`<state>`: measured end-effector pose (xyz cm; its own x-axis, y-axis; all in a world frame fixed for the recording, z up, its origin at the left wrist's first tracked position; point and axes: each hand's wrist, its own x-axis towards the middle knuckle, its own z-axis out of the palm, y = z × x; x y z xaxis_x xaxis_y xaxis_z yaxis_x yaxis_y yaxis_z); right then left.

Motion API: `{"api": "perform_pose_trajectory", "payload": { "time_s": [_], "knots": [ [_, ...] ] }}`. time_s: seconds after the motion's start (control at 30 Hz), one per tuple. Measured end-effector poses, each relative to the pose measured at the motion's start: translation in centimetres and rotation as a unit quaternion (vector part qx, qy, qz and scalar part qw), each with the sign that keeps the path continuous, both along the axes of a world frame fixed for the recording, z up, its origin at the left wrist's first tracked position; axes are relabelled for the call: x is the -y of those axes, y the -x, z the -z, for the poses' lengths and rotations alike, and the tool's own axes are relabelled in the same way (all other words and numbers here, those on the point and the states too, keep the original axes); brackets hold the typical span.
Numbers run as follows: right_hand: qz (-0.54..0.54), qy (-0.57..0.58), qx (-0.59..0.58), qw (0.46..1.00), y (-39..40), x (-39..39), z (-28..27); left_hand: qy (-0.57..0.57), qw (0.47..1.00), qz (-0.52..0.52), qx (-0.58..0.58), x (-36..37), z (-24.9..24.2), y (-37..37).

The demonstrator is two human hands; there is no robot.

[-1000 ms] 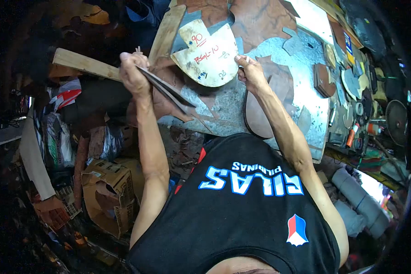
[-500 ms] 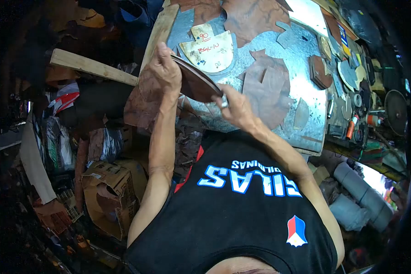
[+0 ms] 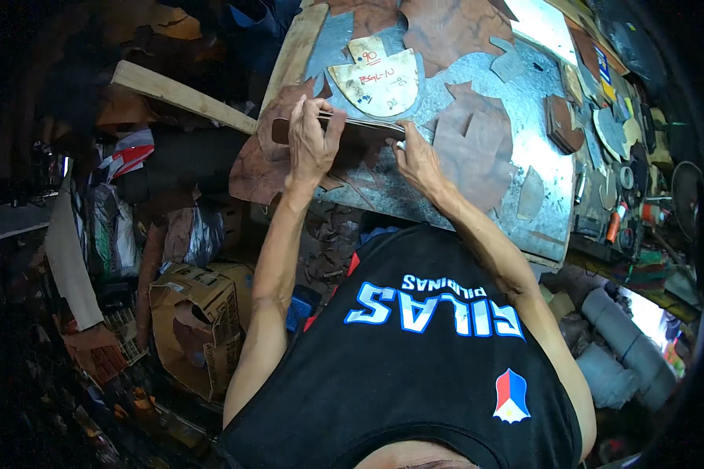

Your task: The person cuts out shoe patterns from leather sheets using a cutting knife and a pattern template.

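Both hands hold a thin stack of dark brown leather pieces (image 3: pixel 361 143) on edge over the near side of the metal-topped table (image 3: pixel 551 195). My left hand (image 3: pixel 311 148) grips its left part, fingers over the upper edge. My right hand (image 3: pixel 420 162) pinches the right end; something small and whitish shows at its fingers, too small to name. Just beyond the stack lies a pale pattern template (image 3: pixel 379 84) with red handwriting. Right of my right hand is a brown leather piece with ragged edges (image 3: pixel 473 144). More brown leather (image 3: pixel 254 168) lies under and beside my left hand.
Larger leather sheets (image 3: pixel 454 27) lie at the table's far side. A small pile of brown pieces (image 3: pixel 563 129) sits at the right. Tools and an orange-handled item (image 3: pixel 616 224) crowd the bench beyond. A wooden bar (image 3: pixel 184 98) juts out at left, above a cardboard box (image 3: pixel 195 324).
The stack has turned from a steep slant to nearly level and its edges now face up. My left hand has come down and rightward; my right hand stays at the right end.
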<state>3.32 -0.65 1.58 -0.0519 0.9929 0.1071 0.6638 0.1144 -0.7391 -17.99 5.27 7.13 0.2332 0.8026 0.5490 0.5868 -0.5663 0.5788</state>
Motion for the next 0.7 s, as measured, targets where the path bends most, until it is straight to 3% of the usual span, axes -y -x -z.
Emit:
{"api": "perform_pose_trajectory", "payload": {
  "time_s": [0.07, 0.13, 0.2, 0.27, 0.4, 0.5, 0.57, 0.7],
  "knots": [
    [-0.004, 0.009, -0.013, 1.000, 0.2, 0.0, 0.1, 0.024, 1.000, -0.015, -0.005, 0.2, -0.8, -1.1],
    [-0.004, 0.017, -0.023, 1.000, 0.4, 0.1, -0.5, 0.134, 0.959, 0.018, 0.250, 0.1, -1.7, -2.4],
    [0.005, -0.024, -0.087, 0.996, 0.9, 0.5, -1.6, 0.110, 0.960, 0.025, 0.257, 0.1, -2.2, -3.1],
    [0.015, -0.028, -0.071, 0.997, 1.2, 0.5, -1.0, 0.153, 0.938, 0.040, 0.309, -0.3, -1.6, -3.6],
    [0.032, 0.026, -0.064, 0.997, 1.4, 0.1, -0.3, 0.193, 0.932, 0.032, 0.305, -1.5, -0.7, -2.8],
    [0.053, -0.021, -0.016, 0.998, 1.4, -0.8, 0.3, 0.179, 0.936, 0.023, 0.301, -2.2, -0.6, -3.1],
    [0.072, 0.055, -0.038, 0.995, 1.7, -1.2, -0.5, 0.182, 0.934, 0.022, 0.307, -2.5, -0.9, -3.3],
    [0.052, -0.011, -0.029, 0.998, 1.8, -0.9, -1.5, 0.173, 0.918, 0.033, 0.356, -3.6, -0.7, -2.9]
  ]
}}
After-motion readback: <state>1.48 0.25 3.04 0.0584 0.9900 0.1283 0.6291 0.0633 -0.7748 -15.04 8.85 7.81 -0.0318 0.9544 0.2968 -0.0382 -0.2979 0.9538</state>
